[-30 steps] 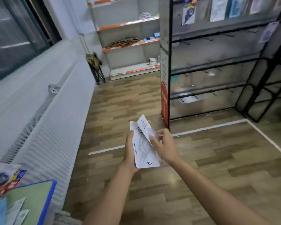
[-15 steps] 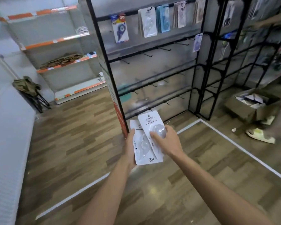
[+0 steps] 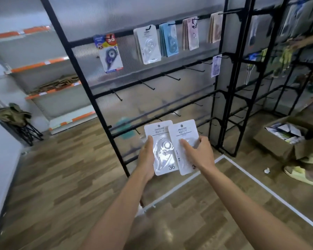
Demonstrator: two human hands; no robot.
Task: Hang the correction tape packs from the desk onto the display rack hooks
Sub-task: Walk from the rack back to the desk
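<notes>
- Head view: the left hand (image 3: 147, 157) holds one white correction tape pack (image 3: 161, 147) by its left edge, thumb on the front and the other fingers hidden behind the card.
- The right hand (image 3: 200, 154) holds a second pack (image 3: 183, 141), with fingers spread on the front of its lower right part; this pack overlaps the right edge of the first one and tilts a little to the right.
- Both packs are upright, long axis going from near and low to far and high, and the hang holes are at the far top ends, pointing toward the display rack (image 3: 222, 87).
- The packs are in the air in front of the lower rack bars, not touching any hook. The desk is not visible here.
- Far above them, on the top bar, hangs a stack of matching white packs (image 3: 148, 46), between a blue and red pack (image 3: 109, 53) on the left and light blue packs (image 3: 170, 40) on the right.
- The row of empty hooks (image 3: 171, 76) is between the hands and that top bar.
- I judge that the coming move is up and away: the matching hook is nearly straight above the hands, so either hand can reach, but the right hand's pack lies on top and is free to go first.
- The hole must meet the hook tip, which points toward the person.
</notes>
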